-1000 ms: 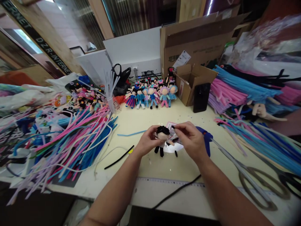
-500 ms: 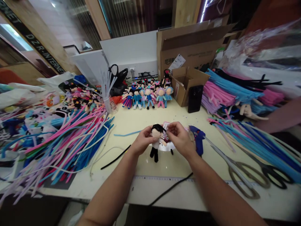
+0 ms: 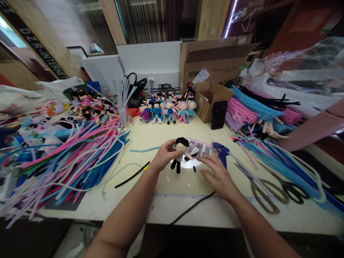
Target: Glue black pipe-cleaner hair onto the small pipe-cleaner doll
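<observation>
A small pipe-cleaner doll (image 3: 182, 147) with black hair, a white top and black legs is upright at the middle of the table. My left hand (image 3: 164, 156) pinches it from the side at head and shoulder height. My right hand (image 3: 218, 175) is off the head, fingers stretched out above the table, close to the doll's arm. Behind the doll lies a printed picture sheet (image 3: 206, 149). A short black piece (image 3: 194, 168) rests on the table between doll and right hand. Beyond that hand lies a blue glue gun (image 3: 222, 153).
Large scissors (image 3: 264, 190) and black-handled scissors (image 3: 298, 193) lie at right. Pipe-cleaner bundles (image 3: 94, 157) spread over the left side, with more stems (image 3: 285, 161) at right. Finished dolls (image 3: 169, 109) stand at the back beside a cardboard box (image 3: 211, 95) and a phone (image 3: 219, 115).
My right hand has let go of the doll's hair and moved down and right, its fingers opening. My left hand keeps its hold on the doll. The head view has shifted slightly.
</observation>
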Available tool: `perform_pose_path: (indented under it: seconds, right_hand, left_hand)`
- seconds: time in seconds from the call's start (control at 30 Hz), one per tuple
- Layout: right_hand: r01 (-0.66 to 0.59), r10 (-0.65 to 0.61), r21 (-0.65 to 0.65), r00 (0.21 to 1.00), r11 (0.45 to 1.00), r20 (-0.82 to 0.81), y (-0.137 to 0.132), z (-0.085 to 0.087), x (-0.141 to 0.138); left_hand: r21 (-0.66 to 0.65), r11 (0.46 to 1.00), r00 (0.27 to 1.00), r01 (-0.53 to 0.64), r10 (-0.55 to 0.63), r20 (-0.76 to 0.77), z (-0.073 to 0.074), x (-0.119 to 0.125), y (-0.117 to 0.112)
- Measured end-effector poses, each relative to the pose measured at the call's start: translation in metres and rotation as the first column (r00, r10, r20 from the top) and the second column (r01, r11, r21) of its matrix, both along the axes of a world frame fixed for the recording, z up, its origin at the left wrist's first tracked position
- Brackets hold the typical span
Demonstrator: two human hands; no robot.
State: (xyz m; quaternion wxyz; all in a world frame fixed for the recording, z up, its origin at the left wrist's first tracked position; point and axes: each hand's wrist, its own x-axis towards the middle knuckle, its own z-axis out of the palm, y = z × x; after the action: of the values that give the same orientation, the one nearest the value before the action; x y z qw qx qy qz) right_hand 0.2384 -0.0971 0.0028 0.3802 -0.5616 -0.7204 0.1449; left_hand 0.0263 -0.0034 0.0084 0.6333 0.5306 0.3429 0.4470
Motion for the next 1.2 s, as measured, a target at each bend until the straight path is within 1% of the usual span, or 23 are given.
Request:
perform_pose_path:
  seconds: [0.03,0.1,0.13,0.2,0.27,0.33,0.4,0.47,0.53,0.57,0.67,0.7,0.73,0.8,0.87,0.97,1.07,1.13,1.2]
  right_hand:
    - [-0.013,0.011,0.100,1.000,0.995,0.023,-0.002,0.004,-0.002]
    - [0.008,-0.022,0.255,0.998,0.967,0.051,-0.001,0.018,-0.009]
    - [0.019,-0.040,0.309,0.997,0.951,0.062,0.001,0.026,-0.013]
    - [0.003,-0.042,0.375,0.994,0.927,0.097,0.007,0.041,-0.021]
    - [-0.039,-0.020,0.405,0.990,0.914,0.140,0.014,0.050,-0.026]
    - [-0.068,-0.004,0.404,0.985,0.912,0.174,0.021,0.053,-0.030]
    - [-0.081,0.005,0.381,0.981,0.921,0.195,0.027,0.053,-0.033]
    - [-0.090,0.020,0.354,0.980,0.931,0.198,0.030,0.054,-0.035]
    - [-0.090,0.039,0.350,0.988,0.932,0.149,0.031,0.058,-0.035]
    - [-0.072,0.043,0.352,0.995,0.933,0.091,0.031,0.061,-0.034]
    - [0.046,0.006,0.349,0.989,0.936,-0.146,0.028,0.069,-0.026]
    - [0.078,-0.010,0.346,0.981,0.935,-0.194,0.028,0.071,-0.023]
    - [0.095,-0.020,0.352,0.978,0.931,-0.209,0.027,0.071,-0.021]
    - [0.068,-0.010,0.385,0.989,0.920,-0.151,0.026,0.070,-0.019]
    - [-0.007,0.026,0.410,0.999,0.912,-0.041,0.025,0.066,-0.020]
    - [-0.101,0.066,0.418,0.993,0.903,0.097,0.026,0.062,-0.025]
    - [-0.156,0.082,0.420,0.979,0.894,0.188,0.028,0.060,-0.028]
    - [-0.178,0.103,0.412,0.975,0.894,0.197,0.029,0.062,-0.029]
    - [-0.145,0.110,0.398,0.988,0.906,0.109,0.030,0.066,-0.028]
  left_hand:
    - [0.031,0.999,0.999,0.016,-0.015,-0.039,0.000,0.002,-0.002]
    - [0.101,0.993,0.990,0.056,-0.042,-0.131,0.001,0.005,-0.007]
    - [0.147,0.987,0.983,0.069,-0.041,-0.180,0.002,0.007,-0.009]
    - [0.265,0.962,0.963,0.073,0.001,-0.269,0.005,0.009,-0.013]
    - [0.381,0.922,0.945,0.061,0.069,-0.319,0.008,0.009,-0.015]
    - [0.454,0.889,0.936,0.059,0.109,-0.335,0.011,0.010,-0.017]
    - [0.482,0.874,0.934,0.063,0.118,-0.337,0.013,0.010,-0.018]
    - [0.489,0.870,0.932,0.065,0.122,-0.341,0.014,0.011,-0.019]
    - [0.471,0.880,0.932,0.057,0.123,-0.342,0.015,0.011,-0.018]
    - [0.442,0.896,0.935,0.051,0.113,-0.337,0.014,0.010,-0.018]
    - [0.269,0.962,0.957,0.057,0.023,-0.288,0.012,0.007,-0.015]
    - [0.205,0.976,0.966,0.071,-0.016,-0.258,0.011,0.006,-0.014]
    - [0.154,0.985,0.973,0.084,-0.048,-0.226,0.011,0.005,-0.014]
    - [0.101,0.989,0.982,0.107,-0.089,-0.168,0.010,0.004,-0.013]
    - [0.077,0.989,0.985,0.128,-0.118,-0.127,0.010,0.004,-0.013]
    - [0.048,0.986,0.981,0.160,-0.153,-0.115,0.011,0.005,-0.015]
    - [0.035,0.985,0.979,0.171,-0.166,-0.120,0.013,0.005,-0.017]
    - [0.031,0.985,0.979,0.168,-0.164,-0.119,0.012,0.004,-0.017]
    - [0.027,0.986,0.978,0.167,-0.162,-0.133,0.010,0.003,-0.016]
